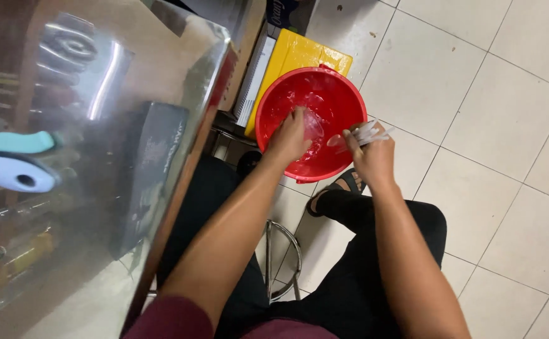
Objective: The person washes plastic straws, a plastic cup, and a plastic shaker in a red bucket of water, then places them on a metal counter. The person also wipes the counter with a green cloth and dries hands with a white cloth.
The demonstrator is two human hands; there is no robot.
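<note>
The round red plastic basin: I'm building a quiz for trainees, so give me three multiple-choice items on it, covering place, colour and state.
1. Where does the round red plastic basin stand?
A on the steel table
B on the tiled floor
C on a stool

2. What colour is the flat box behind it?
A yellow
B green
C black

3. What is the right hand doing?
A hanging empty
B pressing the table
C gripping clear pieces

B: tiled floor surrounds it.
A: yellow flat box.
C: clear plastic pieces stick out of the fist.

Round red basin (340,107) upright on pale tiles, wet inside; clear plastic bundle (367,133) at its rim.
</note>
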